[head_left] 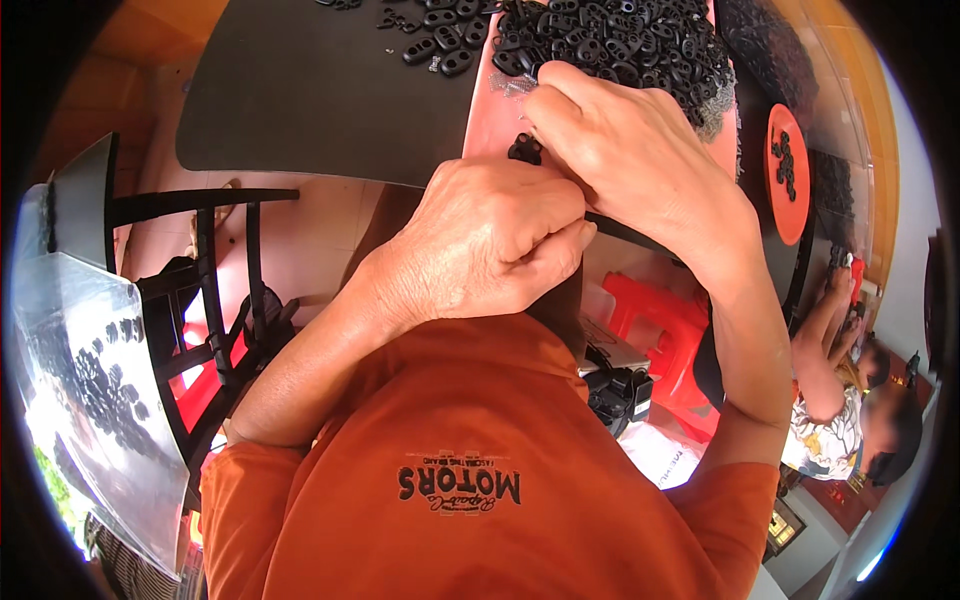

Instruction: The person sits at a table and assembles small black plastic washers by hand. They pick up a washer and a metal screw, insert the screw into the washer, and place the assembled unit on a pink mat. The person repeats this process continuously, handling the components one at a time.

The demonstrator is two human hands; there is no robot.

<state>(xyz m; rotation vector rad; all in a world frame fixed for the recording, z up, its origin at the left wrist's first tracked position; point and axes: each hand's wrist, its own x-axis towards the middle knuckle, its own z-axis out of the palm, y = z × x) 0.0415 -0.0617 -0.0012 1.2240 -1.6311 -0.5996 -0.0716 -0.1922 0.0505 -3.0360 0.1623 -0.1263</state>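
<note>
A small black part (525, 149) shows just beyond the left hand (490, 235), beside the right hand (625, 140). Both are curled, fingertips hidden; I cannot tell whether either grips it. Beyond them lie metal springs (511, 85) and heaped black pieces (625, 45); leftward, the dark desk (320, 95).

The desk (310, 110) lies open from its rounded near-left corner across to the pink panel (484, 135); farther back, loose black pieces (457, 62) interrupt that lane. On the panel, a heap of black parts (620, 40) blocks the far part, while left hand (490, 235) and right hand (630, 140) crowd the near edge. Beyond its right edge, an orange plate (790, 222) obstructs.
</note>
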